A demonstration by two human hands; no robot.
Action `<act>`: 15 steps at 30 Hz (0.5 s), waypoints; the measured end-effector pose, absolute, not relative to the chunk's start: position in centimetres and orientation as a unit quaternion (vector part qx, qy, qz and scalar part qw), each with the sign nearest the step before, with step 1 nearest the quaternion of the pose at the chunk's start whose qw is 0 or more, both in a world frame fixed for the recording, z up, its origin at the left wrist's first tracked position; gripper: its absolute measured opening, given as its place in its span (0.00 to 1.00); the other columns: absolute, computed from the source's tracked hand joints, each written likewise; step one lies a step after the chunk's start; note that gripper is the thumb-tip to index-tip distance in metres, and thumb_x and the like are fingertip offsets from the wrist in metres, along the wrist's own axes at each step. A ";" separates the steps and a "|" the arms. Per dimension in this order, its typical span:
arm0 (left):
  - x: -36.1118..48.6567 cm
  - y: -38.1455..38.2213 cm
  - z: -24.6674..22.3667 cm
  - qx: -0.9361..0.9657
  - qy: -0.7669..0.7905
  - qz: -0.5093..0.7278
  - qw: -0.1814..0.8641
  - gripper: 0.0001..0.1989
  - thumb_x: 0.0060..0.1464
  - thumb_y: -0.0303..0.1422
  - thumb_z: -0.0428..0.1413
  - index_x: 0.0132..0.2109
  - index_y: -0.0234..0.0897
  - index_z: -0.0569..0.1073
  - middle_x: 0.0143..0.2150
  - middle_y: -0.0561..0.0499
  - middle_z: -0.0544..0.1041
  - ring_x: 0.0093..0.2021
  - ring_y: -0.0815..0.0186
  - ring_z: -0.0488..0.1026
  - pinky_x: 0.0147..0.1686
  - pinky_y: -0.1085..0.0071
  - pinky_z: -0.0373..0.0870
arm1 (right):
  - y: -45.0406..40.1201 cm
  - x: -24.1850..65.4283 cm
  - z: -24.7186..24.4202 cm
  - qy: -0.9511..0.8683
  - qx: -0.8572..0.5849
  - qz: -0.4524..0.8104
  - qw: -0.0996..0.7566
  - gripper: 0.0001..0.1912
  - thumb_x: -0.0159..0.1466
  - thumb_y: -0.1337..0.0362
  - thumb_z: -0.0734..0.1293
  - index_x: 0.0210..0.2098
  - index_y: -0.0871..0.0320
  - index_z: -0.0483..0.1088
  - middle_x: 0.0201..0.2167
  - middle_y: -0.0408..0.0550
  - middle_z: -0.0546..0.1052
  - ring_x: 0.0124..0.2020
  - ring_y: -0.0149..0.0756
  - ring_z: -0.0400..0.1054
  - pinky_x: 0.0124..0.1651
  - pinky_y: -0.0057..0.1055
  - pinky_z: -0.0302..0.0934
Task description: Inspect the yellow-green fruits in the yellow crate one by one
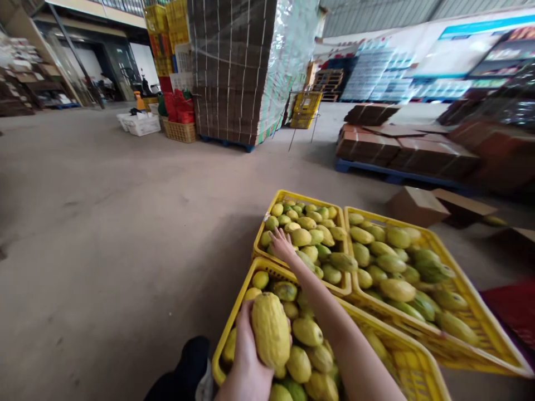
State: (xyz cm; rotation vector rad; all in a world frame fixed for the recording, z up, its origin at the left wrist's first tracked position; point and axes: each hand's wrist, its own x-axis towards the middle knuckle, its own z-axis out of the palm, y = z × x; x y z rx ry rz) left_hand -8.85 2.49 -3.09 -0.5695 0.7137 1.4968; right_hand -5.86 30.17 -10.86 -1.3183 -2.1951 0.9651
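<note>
A large yellow, ridged papaya (271,331) rests in my left hand (248,348), whose fingers curl around it from the left and below. It is held above the near yellow crate (234,313), which contains more papayas, partly hidden by my arms. My right arm stretches forward over that crate. At the left side of the far crate (309,197), my right hand (283,245) has its fingers spread over the green and yellow papayas (301,237). Whether its fingertips touch one is hard to tell. No fruit is gripped in it.
A third yellow crate (482,302) of papayas stands on the right. Behind it are an open cardboard box (418,206) and flattened cartons (401,150) on a blue pallet. A tall wrapped stack (229,72) rises farther back. My dark shoe or trouser leg (184,367) shows below.
</note>
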 end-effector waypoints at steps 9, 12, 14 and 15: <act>-9.3 1.8 3.7 -0.195 0.361 0.641 0.648 0.19 0.64 0.38 0.46 0.51 0.33 0.75 0.30 0.47 0.79 0.27 0.60 0.78 0.25 0.69 0.71 | 14.1 6.1 -6.0 -0.820 -0.389 0.377 0.184 0.15 0.53 0.70 0.72 0.41 0.54 0.77 0.57 0.54 0.74 0.61 0.50 0.66 0.68 0.50 0.53; -9.3 1.5 3.1 -0.169 0.386 0.646 0.636 0.19 0.64 0.36 0.43 0.50 0.35 0.75 0.29 0.49 0.78 0.25 0.62 0.77 0.25 0.69 0.72 | 8.2 9.7 -3.4 -0.843 -0.379 0.356 0.135 0.14 0.63 0.63 0.67 0.48 0.56 0.75 0.53 0.56 0.77 0.54 0.47 0.71 0.61 0.47 0.61; -8.9 1.3 2.2 -0.151 0.396 0.652 0.629 0.18 0.64 0.37 0.43 0.47 0.37 0.75 0.29 0.49 0.78 0.26 0.63 0.77 0.25 0.70 0.73 | 5.2 11.2 -1.7 -0.846 -0.402 0.337 0.095 0.15 0.67 0.61 0.63 0.50 0.58 0.74 0.51 0.57 0.78 0.52 0.46 0.73 0.58 0.43 0.64; -8.5 1.2 1.6 -0.142 0.402 0.647 0.632 0.17 0.64 0.38 0.44 0.46 0.38 0.75 0.29 0.49 0.78 0.26 0.63 0.77 0.25 0.70 0.73 | 4.1 11.8 -1.0 -0.845 -0.417 0.326 0.070 0.15 0.68 0.61 0.63 0.51 0.59 0.74 0.50 0.57 0.79 0.51 0.46 0.73 0.57 0.41 0.64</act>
